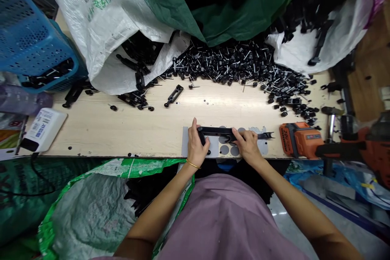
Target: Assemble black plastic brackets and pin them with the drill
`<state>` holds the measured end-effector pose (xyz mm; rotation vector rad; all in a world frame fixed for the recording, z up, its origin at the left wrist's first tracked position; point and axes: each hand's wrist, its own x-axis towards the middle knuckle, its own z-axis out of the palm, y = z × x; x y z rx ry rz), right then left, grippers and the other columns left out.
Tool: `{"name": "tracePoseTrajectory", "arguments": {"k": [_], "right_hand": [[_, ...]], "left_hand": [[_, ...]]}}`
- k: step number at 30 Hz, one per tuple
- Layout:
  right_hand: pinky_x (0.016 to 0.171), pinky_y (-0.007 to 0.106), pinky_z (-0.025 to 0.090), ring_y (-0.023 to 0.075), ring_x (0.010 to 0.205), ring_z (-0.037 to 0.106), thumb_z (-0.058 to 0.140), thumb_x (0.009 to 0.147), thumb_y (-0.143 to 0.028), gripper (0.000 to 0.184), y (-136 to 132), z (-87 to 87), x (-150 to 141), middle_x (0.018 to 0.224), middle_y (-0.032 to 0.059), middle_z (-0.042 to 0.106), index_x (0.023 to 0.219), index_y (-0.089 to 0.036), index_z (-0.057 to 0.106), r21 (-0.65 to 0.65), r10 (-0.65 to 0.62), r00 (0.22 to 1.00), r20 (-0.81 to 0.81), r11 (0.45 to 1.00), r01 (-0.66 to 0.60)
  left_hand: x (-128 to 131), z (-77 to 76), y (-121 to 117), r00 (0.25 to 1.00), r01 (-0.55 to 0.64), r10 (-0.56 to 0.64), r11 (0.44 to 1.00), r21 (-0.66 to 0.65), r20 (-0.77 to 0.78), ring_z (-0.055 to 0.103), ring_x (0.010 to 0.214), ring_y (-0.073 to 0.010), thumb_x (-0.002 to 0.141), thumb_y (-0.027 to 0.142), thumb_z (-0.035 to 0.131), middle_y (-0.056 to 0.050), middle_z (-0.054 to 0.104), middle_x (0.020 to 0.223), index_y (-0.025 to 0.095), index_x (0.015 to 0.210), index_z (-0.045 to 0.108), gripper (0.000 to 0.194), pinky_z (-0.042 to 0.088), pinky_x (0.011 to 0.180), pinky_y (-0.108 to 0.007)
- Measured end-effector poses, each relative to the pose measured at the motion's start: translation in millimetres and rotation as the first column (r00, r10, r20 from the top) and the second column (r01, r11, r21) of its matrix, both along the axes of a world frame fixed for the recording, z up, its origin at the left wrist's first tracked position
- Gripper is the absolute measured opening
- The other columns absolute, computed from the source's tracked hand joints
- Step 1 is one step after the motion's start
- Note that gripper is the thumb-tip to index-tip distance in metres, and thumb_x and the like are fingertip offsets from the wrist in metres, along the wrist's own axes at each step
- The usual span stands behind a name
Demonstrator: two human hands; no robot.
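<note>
Sitting at upper left of the frame, a blue basket (pixel 27 40) w/ black parts inside; below it, a white box (pixel 45 128) w/ a label & black end. Next, upper left, an open white sack (pixel 106 44) w/ black parts at its mouth. Lower center: L hand (pixel 197 146), gold bangle on wrist, grips the L end of a long black bar (pixel 217 131) btwn thumb & fingers, above the front edge of a wood table (pixel 122 126). Upper center to right: heap of black knobs w/ metal pins (pixel 228 65). R hand (pixel 248 144) pinches the bar's R part. Right: orange battery (pixel 300 140), then orange power tool (pixel 373 150) at the frame edge.
</note>
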<state>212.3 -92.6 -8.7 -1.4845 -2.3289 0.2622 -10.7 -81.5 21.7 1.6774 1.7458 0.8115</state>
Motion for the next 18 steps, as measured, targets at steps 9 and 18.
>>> {"name": "tracePoseTrajectory", "arguments": {"k": [9,18], "right_hand": [[0.092,0.043,0.039,0.0224,0.094,0.056,0.053,0.088,-0.024,0.074,5,17.9,0,0.101,0.0081,0.06,0.147,-0.023,0.008,-0.071,-0.063,0.978,-0.199,0.996,0.05],[0.086,0.04,0.042,0.0206,0.091,0.059,0.055,0.087,-0.019,0.063,-10,52.5,-5,0.101,0.0085,0.063,0.141,-0.021,0.024,0.048,0.103,0.977,-0.187,0.994,-0.096]], "left_hand": [[-39,39.1,10,0.764,0.588,-0.546,0.809,0.022,-0.344,0.026,0.135,-0.0335,0.074,0.026,0.06,-0.015,0.031,0.146,0.021,0.146,0.014,0.086,0.012,0.111,-0.057],[19,54.1,22,0.5,0.704,-0.649,0.69,-0.167,-0.574,0.056,0.103,-0.0231,0.089,0.018,0.041,-0.011,0.055,0.115,0.018,0.144,0.016,0.061,0.046,0.086,-0.035]]}}
